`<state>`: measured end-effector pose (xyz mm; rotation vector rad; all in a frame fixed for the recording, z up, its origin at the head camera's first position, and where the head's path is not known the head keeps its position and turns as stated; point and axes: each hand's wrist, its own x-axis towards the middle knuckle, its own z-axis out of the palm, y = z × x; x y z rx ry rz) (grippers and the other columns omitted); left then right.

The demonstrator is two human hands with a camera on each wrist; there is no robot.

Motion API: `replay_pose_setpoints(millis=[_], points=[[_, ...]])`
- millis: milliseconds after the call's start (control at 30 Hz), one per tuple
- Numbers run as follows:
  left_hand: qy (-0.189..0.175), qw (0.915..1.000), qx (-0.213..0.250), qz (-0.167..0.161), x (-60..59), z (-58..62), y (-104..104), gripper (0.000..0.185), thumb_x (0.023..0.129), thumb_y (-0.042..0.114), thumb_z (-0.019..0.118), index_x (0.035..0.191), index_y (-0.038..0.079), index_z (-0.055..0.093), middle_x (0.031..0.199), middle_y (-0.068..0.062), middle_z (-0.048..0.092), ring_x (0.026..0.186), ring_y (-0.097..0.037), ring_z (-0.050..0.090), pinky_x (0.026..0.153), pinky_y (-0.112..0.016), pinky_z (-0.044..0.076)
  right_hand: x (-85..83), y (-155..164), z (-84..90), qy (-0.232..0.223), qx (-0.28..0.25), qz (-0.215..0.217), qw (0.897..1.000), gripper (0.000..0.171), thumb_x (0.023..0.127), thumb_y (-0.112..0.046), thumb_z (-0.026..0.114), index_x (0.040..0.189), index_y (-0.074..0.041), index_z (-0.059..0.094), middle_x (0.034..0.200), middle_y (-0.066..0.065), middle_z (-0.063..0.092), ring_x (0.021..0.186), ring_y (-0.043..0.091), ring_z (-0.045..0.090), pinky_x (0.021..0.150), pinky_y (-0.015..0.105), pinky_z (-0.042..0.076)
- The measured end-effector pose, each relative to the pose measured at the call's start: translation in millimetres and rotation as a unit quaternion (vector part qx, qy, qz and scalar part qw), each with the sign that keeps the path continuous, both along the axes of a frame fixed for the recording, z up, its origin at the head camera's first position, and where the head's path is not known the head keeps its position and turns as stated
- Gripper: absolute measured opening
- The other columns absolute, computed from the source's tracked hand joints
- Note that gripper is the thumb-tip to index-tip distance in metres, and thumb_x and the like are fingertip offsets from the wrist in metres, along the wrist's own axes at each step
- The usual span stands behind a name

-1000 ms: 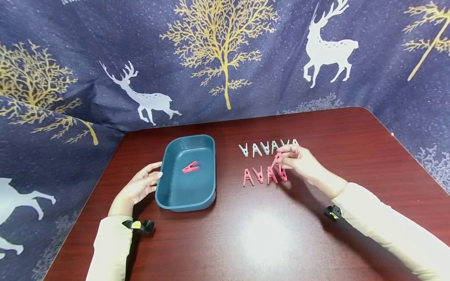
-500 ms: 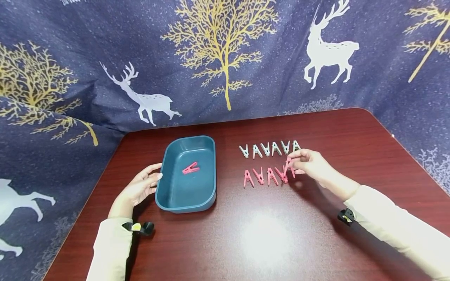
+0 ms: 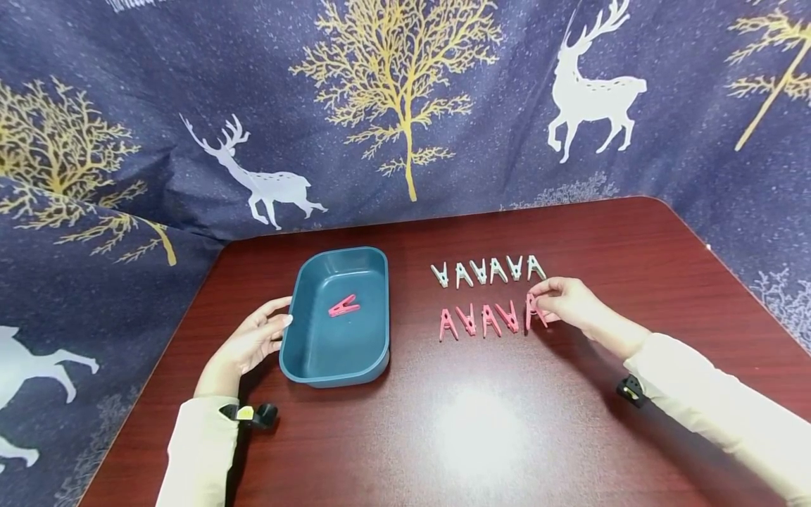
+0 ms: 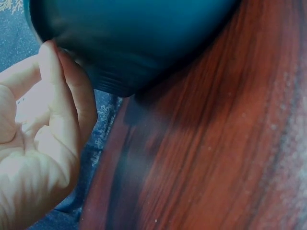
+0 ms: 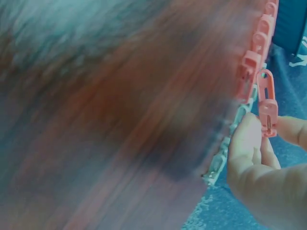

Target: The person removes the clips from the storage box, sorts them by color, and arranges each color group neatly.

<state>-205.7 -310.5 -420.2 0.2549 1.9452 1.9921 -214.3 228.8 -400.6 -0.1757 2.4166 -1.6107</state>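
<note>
My left hand (image 3: 250, 336) holds the left side of a blue plastic bin (image 3: 380, 355), with thumb and fingertips at its rim; the left wrist view shows this hand (image 4: 53, 115) against the bin's outer wall (image 4: 139, 43). One pink clothespin (image 3: 344, 305) lies inside the bin. At the right end of the pink row, my right hand (image 3: 573, 306) pinches a pink clothespin (image 3: 531, 310) near its top, its two legs pointing toward me. The right wrist view has that clothespin (image 5: 267, 103) between thumb and fingers of the hand (image 5: 268, 177).
Left of the held one, several pink clothespins (image 3: 487, 320) stand in a row, alternating in direction. Behind them runs a row of pale green clothespins (image 3: 479, 271). The dark red wooden table (image 3: 355, 443) meets a blue patterned cloth (image 3: 469, 162) at the back.
My right hand has carried the pink clothespin rightward, from above the others to the right end of the pink row. The left hand and bin have stayed in place.
</note>
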Motion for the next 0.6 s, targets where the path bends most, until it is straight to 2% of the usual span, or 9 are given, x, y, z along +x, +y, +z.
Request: replay_pose_setpoints(millis=[233, 467, 600], points=[[-0.004, 1.0, 0.001, -0.001, -0.3, -1.2, -0.7, 0.037, 0.1, 0.003, 0.04, 0.133, 0.02, 0.042, 0.109, 0.002, 0.064, 0.093, -0.011, 0.066, 0.075, -0.028, 0.055, -3.1, -1.2, -4.4, -0.01, 0.054, 0.006, 0.998, 0.03, 0.087, 0.003, 0.053, 0.11, 0.022, 0.051, 0.087, 0.016, 0.067, 0.064, 0.004, 0.06, 0.061, 0.021, 0.055], [-0.002, 1.0, -0.002, 0.001, -0.9, -2.4, -1.4, 0.037, 0.101, 0.003, 0.04, 0.133, 0.019, 0.042, 0.109, 0.002, 0.065, 0.093, -0.011, 0.066, 0.075, -0.028, 0.055, -7.9, -5.8, -6.3, -0.01, 0.098, -0.009, 0.995, 0.027, 0.083, 0.0, 0.057, 0.103, 0.019, 0.055, 0.074, 0.005, 0.066, 0.061, 0.005, 0.06, 0.059, 0.023, 0.055], [-0.001, 1.0, 0.0, -0.003, -1.6, -2.0, -1.8, 0.037, 0.101, 0.002, 0.039, 0.134, 0.019, 0.041, 0.109, 0.002, 0.065, 0.093, -0.011, 0.066, 0.075, -0.028, 0.056, -8.5, -6.2, -6.6, -0.002, 0.133, -0.021, 0.991, 0.026, 0.082, -0.004, 0.06, 0.1, 0.015, 0.059, 0.071, 0.005, 0.067, 0.06, 0.006, 0.061, 0.058, 0.022, 0.054]])
